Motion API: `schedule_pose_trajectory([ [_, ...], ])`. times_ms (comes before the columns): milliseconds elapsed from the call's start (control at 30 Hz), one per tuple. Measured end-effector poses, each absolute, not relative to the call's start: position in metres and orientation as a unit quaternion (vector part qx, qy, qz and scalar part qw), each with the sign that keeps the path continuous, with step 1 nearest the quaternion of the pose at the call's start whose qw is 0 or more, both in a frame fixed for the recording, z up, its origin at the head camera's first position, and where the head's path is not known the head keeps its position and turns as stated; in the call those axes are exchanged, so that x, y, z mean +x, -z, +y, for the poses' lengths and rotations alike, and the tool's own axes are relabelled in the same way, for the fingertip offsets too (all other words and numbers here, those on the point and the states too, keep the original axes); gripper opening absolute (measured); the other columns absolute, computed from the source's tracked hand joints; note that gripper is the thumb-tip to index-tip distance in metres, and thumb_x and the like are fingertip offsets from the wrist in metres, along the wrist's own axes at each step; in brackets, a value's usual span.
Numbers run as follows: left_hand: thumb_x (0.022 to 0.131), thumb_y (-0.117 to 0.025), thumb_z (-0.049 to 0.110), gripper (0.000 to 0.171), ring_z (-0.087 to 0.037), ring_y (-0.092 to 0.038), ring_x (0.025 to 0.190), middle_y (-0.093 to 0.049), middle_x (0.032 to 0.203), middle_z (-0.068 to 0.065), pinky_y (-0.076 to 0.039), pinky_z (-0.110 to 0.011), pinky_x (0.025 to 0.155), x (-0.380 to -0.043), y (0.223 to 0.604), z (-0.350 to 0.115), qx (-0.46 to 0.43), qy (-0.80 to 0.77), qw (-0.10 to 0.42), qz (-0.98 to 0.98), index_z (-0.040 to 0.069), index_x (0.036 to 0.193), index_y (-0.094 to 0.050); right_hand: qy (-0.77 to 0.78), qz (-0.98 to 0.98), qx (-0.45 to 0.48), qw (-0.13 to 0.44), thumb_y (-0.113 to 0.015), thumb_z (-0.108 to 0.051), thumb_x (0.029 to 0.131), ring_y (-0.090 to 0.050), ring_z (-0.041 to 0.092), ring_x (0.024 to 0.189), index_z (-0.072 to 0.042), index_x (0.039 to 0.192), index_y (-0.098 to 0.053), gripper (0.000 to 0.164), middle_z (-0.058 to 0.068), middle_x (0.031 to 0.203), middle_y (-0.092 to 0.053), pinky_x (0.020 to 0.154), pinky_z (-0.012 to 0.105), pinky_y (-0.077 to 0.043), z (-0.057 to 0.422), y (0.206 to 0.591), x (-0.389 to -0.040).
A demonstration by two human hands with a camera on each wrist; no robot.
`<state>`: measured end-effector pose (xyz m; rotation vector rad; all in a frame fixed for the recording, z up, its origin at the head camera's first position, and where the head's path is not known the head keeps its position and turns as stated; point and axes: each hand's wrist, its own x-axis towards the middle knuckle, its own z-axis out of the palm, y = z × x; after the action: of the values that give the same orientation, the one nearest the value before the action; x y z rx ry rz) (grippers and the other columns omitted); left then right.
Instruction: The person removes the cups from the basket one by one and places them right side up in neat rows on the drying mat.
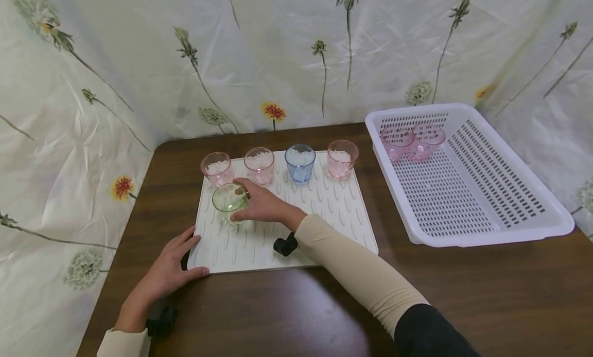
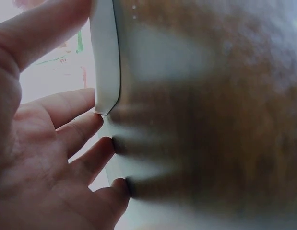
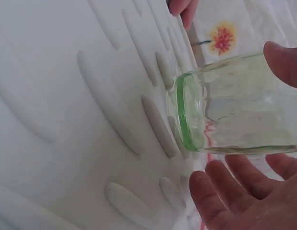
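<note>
My right hand holds a green glass near its rim, thumb on the near side and fingers on the far side. The green glass stands upright at the left of a white ridged drying mat; its base sits at or just above the mat in the right wrist view. My left hand is at the mat's front left corner, fingers spread along the left edge, thumb at the front edge. Behind the green glass is a row: pink glass, pink glass, blue glass, pink glass.
A white slotted plastic basket stands on the right with two pink glasses in its back left corner. Everything stands on a dark wooden table. A flower-patterned sheet hangs behind and at the left.
</note>
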<state>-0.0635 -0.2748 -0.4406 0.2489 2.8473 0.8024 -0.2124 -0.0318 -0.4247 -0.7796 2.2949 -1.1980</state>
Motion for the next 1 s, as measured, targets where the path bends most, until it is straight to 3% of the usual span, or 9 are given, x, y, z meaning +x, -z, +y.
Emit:
schedule_pose_trajectory([
  [167, 0.079, -0.083, 0.035, 0.081, -0.050, -0.032, 0.140, -0.032, 0.158, -0.027, -0.033, -0.069, 0.108, -0.061, 0.443, -0.277, 0.083, -0.272, 0.079, 0.955, -0.005, 0.142, -0.049, 0.404, 0.843, -0.299, 0.191, -0.081, -0.041, 0.079, -0.041, 0.022, 0.144, -0.015, 0.157, -0.024, 0.101, 0.007, 0.157, -0.039, 0.118, 0.042, -0.036, -0.030, 0.415, -0.207],
  [400, 0.079, -0.083, 0.034, 0.081, -0.050, -0.032, 0.140, -0.032, 0.158, -0.026, -0.033, -0.069, 0.109, -0.062, 0.440, -0.279, 0.078, -0.275, 0.075, 0.955, -0.004, 0.142, -0.050, 0.365, 0.855, -0.345, 0.128, -0.075, -0.040, 0.085, -0.033, 0.022, 0.149, -0.012, 0.156, -0.028, 0.090, 0.005, 0.160, -0.035, 0.122, 0.042, -0.030, -0.012, 0.380, -0.189],
  [600, 0.079, -0.083, 0.035, 0.082, -0.049, -0.031, 0.141, -0.032, 0.158, -0.026, -0.033, -0.068, 0.110, -0.062, 0.437, -0.278, 0.076, -0.274, 0.082, 0.955, -0.004, 0.142, -0.049, 0.366, 0.853, -0.359, 0.099, -0.070, -0.029, 0.090, -0.039, 0.023, 0.145, -0.008, 0.154, -0.033, 0.077, 0.007, 0.157, -0.039, 0.120, 0.042, -0.033, 0.019, 0.364, -0.167],
  [1000, 0.079, -0.083, 0.036, 0.083, -0.048, -0.031, 0.142, -0.031, 0.159, -0.024, -0.033, -0.067, 0.110, -0.063, 0.439, -0.276, 0.078, -0.270, 0.086, 0.956, -0.003, 0.143, -0.048, 0.391, 0.851, -0.348, 0.044, -0.074, -0.022, 0.089, -0.047, 0.026, 0.138, -0.008, 0.152, -0.034, 0.076, 0.009, 0.154, -0.044, 0.106, 0.046, -0.048, 0.104, 0.323, -0.136],
])
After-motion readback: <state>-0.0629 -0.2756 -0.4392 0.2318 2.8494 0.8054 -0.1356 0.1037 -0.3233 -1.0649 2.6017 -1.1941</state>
